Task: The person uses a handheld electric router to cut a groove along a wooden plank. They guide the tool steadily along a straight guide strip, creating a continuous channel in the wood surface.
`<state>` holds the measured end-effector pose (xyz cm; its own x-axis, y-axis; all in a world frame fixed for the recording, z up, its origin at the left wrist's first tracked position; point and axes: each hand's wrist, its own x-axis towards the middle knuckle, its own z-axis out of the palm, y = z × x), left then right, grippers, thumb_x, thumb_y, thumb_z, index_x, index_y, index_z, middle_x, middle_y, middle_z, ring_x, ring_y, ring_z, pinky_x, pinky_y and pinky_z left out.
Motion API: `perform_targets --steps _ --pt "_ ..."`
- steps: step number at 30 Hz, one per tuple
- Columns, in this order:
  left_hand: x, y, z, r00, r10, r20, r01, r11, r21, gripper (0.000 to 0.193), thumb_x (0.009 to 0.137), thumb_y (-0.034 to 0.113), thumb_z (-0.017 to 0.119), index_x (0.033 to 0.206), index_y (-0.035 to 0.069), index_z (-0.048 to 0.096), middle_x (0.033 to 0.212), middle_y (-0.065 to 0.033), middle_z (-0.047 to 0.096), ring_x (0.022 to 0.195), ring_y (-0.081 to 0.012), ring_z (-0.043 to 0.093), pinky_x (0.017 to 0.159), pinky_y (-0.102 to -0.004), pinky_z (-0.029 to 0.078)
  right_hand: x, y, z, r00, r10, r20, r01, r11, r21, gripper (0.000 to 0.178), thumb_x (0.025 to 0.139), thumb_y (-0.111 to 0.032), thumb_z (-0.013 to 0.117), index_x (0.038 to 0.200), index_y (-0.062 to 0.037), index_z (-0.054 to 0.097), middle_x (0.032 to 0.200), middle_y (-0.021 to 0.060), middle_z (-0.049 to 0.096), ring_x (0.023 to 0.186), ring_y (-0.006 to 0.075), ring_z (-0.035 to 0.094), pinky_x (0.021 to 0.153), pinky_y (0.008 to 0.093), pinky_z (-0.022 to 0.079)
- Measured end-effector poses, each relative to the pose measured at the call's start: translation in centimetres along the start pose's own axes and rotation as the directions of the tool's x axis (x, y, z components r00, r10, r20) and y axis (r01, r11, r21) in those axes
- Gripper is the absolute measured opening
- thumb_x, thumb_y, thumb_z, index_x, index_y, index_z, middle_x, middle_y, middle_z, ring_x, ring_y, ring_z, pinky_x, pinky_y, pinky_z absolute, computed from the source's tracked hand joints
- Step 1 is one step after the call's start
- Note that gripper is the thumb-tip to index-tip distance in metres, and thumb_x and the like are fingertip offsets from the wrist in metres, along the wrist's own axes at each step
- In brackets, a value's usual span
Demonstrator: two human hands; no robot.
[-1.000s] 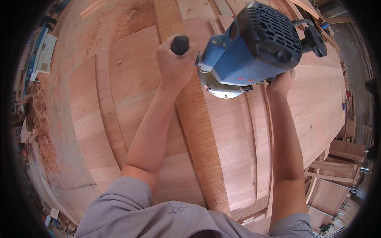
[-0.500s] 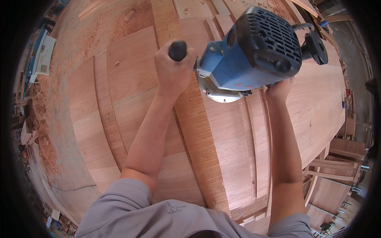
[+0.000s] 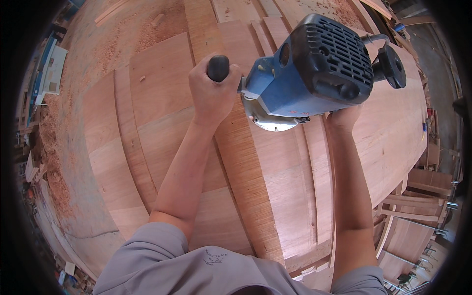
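Blue router [image 3: 290, 86]: metal base [image 3: 275, 123] best kept flat, pressure even. My left hand [image 3: 211, 97] wraps black handle [image 3: 218, 68]; right hand [image 3: 345, 119] half hidden, can't tell grip. Router just right of brown strip [image 3: 247, 184], likely guide edge, over pinkish panels [image 3: 287, 196].

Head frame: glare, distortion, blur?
Head view: fisheye bows the reddish wooden strip at left; black vignette rings the rim. Head view: pale glare on the pinkish wooden panel right of the broad orange-brown wooden board. Head view: no obvious motion blur on the blue-and-black power tool.
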<state>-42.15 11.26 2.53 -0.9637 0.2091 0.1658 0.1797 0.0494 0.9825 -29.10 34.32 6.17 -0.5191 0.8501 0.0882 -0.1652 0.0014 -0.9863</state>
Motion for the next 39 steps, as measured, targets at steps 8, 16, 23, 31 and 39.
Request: perform_targets --steps 8,16,23,31,39 --pt "-0.3 0.9 0.6 0.997 -0.047 -0.061 0.040 0.994 -0.104 0.022 0.082 0.006 0.069 0.068 0.001 0.053 0.059 -0.0016 0.050 0.058 -0.0090 0.048 0.053 -0.0306 0.042 -0.7 -0.6 0.2 0.999 0.019 0.038 -0.021 0.998 0.054 0.035 0.102 -0.029 0.058 0.102 0.0041 0.070 0.093 0.0073 0.070 0.082 0.0138 0.065 0.071 0.0273 0.050" --pt "-1.2 0.8 0.5 0.999 -0.047 -0.004 0.045 0.981 -0.186 0.011 0.087 0.009 0.070 0.080 0.001 0.065 0.070 -0.0028 0.063 0.054 -0.0094 0.057 0.046 -0.0252 0.045 -0.7 -1.4 -1.4 0.993 0.111 0.033 -0.104 0.981 -0.164 0.039 0.100 -0.033 0.062 0.081 0.0001 0.065 0.072 0.0049 0.061 0.061 0.0119 0.055 0.056 0.0281 0.044" --pt "-2.9 3.9 1.9 0.998 -0.025 0.063 0.044 0.952 -0.305 0.015 0.086 0.012 0.071 0.078 0.002 0.064 0.066 -0.0039 0.061 0.050 -0.0112 0.057 0.043 -0.0265 0.044 -1.1 -5.9 -4.8 0.977 0.100 0.187 -0.081 0.991 -0.106 0.041 0.096 -0.037 0.064 0.077 -0.0003 0.063 0.071 0.0108 0.064 0.056 0.0173 0.058 0.048 0.0309 0.045" --pt "-8.4 5.3 -0.1 0.999 -0.007 0.048 0.018 0.971 -0.238 0.018 0.086 0.014 0.072 0.077 0.000 0.064 0.065 -0.0060 0.063 0.048 -0.0119 0.057 0.042 -0.0272 0.043 -6.2 -7.7 -8.3 0.953 0.186 0.241 -0.178 0.982 -0.056 0.041 0.095 -0.037 0.064 0.076 -0.0003 0.061 0.070 0.0121 0.063 0.052 0.0204 0.059 0.044 0.0326 0.045" --pt "-7.2 3.2 0.3 0.996 -0.075 0.052 0.087 0.956 -0.281 0.016 0.084 0.011 0.073 0.076 0.000 0.064 0.063 -0.0059 0.062 0.046 -0.0125 0.056 0.040 -0.0265 0.042 -4.0 -3.6 -6.8 0.989 0.122 0.083 -0.104 0.976 -0.191 0.048 0.098 -0.044 0.061 0.074 -0.0029 0.061 0.062 0.0082 0.059 0.045 0.0192 0.057 0.040 0.0304 0.042"
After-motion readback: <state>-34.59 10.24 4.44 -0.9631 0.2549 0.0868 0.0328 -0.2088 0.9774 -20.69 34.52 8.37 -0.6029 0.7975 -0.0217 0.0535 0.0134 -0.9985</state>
